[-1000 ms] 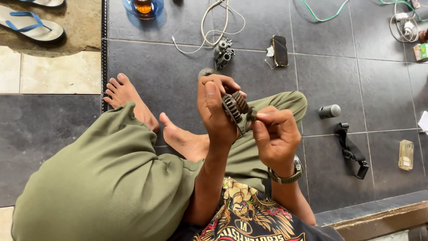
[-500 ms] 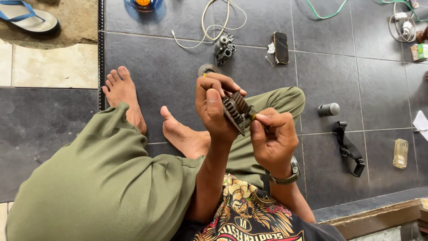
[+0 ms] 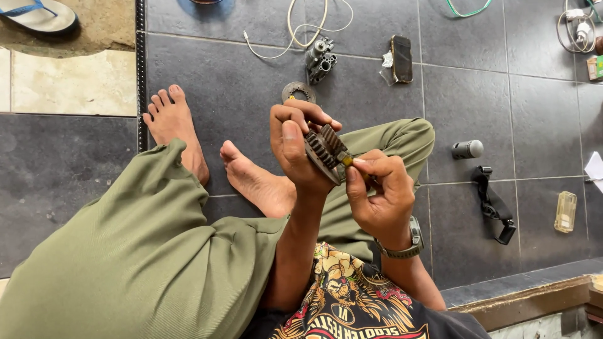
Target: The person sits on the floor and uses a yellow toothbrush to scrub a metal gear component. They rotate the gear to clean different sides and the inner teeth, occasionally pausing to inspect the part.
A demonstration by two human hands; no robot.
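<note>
Nearest, above the olive-green trousers point(image 3: 125, 251), the left hand point(image 3: 295, 147) has its fingers wrapped round a dark toothed metal gear wheel point(image 3: 325, 149), held up on edge over the lap. The right hand point(image 3: 377, 194) pinches a thin yellowish tool point(image 3: 347, 161) between thumb and forefinger, its tip against the gear's face. This looks like picking or cleaning at the gear; working on would call for a steady grip and small, careful strokes. Farther off on the grey tiled floor point(image 3: 239, 81) lie a flat toothed ring point(image 3: 298, 92), a small metal carburettor-like part point(image 3: 320, 58) and a black phone point(image 3: 402, 58).

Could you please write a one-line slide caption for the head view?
Seated on tiles, left hand grips a toothed gear; right hand probes it.
</note>
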